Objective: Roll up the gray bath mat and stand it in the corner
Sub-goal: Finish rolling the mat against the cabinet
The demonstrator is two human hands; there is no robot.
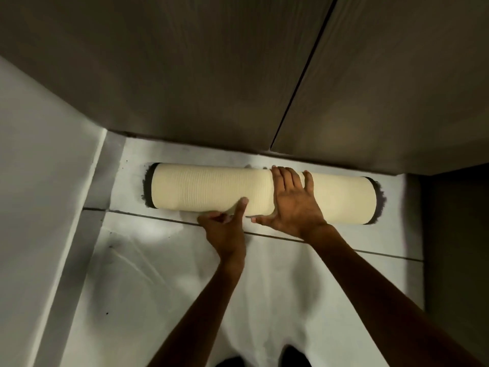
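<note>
Fingers spread, my right hand (pixel 289 200) presses flat atop the rolled bath mat (pixel 211 190); my left hand (pixel 225 223) props its near side with a fingertip, gripping nothing. It lies on the floor (pixel 185 274) along the wall (pixel 185 75). Soft, springy, probably light: I'd clasp mid-roll so it can't unwind.

Rolled mat (pixel 211 192) seems hemmed by back wall (pixel 185 75); near floor (pixel 158 274) open.

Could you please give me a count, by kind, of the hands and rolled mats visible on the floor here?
Hands: 2, the left hand and the right hand
Rolled mat: 1, lying on its side
Total: 3
</note>
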